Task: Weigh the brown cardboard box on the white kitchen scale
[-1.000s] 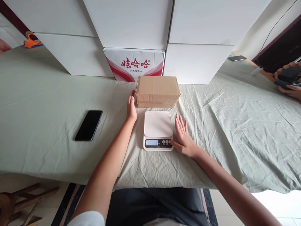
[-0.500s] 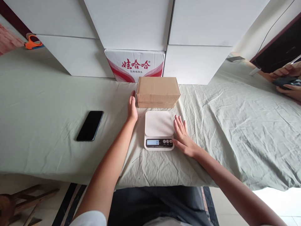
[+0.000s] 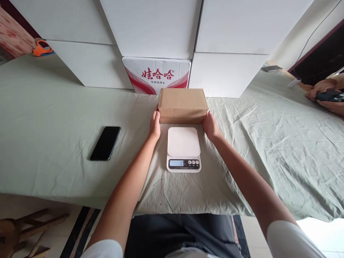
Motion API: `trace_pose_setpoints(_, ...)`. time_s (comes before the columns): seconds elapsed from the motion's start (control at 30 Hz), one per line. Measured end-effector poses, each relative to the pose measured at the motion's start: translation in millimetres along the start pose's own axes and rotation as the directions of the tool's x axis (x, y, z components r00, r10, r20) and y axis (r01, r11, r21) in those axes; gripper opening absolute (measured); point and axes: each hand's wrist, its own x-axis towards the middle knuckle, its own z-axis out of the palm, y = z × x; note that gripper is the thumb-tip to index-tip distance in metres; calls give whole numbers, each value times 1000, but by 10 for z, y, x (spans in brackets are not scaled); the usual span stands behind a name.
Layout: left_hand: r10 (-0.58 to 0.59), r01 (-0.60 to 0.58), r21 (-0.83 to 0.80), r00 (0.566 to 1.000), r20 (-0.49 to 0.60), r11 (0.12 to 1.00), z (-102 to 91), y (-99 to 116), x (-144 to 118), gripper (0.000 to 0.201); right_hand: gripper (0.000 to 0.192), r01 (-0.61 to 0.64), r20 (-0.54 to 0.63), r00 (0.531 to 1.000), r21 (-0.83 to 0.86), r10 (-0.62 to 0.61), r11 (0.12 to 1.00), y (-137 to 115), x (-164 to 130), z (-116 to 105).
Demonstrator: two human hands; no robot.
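Both hands clamp the plain brown cardboard box (image 3: pixel 183 105) at the white digital kitchen scale's (image 3: pixel 184 148) twelve o'clock: left hand (image 3: pixel 155 124) at its nine o'clock end, right hand (image 3: pixel 210 125) at three. With palm pressure only, the box could slip and knock the scale. Half a second ago the right hand lay flat beside the scale.

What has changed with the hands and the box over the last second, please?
The right hand left the table beside the scale and moved forward to the right end of the cardboard box. The left hand closed in on the box's left end. Box, scale and phone lie where they were.
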Motion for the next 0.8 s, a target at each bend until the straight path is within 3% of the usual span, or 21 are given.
trace_pose_setpoints(0.1,-3,3,21,1000,-20,1000,6,83,-16,87,92,-3,-14,1000,131,5,991,-162,61,197)
trace_pose_setpoints(0.27,52,-53,29,998,30,998,-28,470,-128,81,81,106,-35,994,48,-104,993,-500,-219,189)
trace_pose_setpoints(0.47,22,-24,15,988,153,1000,-139,1083,-754,82,84,88,-2,996,-16,-88,996,-941,-895,78)
trace_pose_setpoints(0.6,5,-13,36,977,212,999,-214,1204,-1161,79,83,72,20,997,5,-72,997,-948,-1295,92)
trace_pose_setpoints(0.8,-49,31,90,978,201,995,-261,1138,-1411,80,79,73,58,996,-73,-69,995,-753,-1542,126)
